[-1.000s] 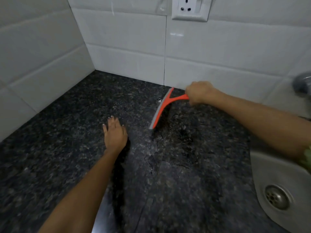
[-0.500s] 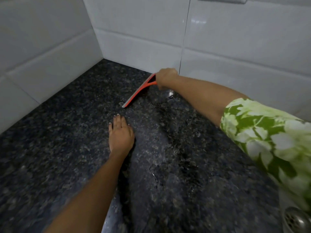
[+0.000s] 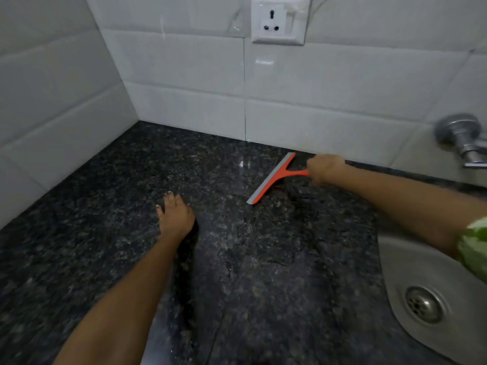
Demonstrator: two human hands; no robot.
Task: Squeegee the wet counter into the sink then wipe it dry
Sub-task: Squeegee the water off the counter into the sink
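The right hand (image 3: 325, 168) grips the squeegee (image 3: 274, 177) tight to pull water right toward the sink (image 3: 400, 262), while the left hand (image 3: 175, 219) lies flat and empty, fingers straight, on the counter (image 3: 79, 246) to steady.

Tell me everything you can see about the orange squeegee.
The squeegee is orange plastic, T-shaped, with a grey rubber blade along its long head. Its short handle disappears into the grip of the right hand. The blade edge rests on the dark speckled counter, running diagonally, near the tiled back wall.

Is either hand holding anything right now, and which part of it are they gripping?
The right hand grips the orange plastic squeegee by its handle. The left hand holds nothing, resting flat on the dark speckled granite counter.
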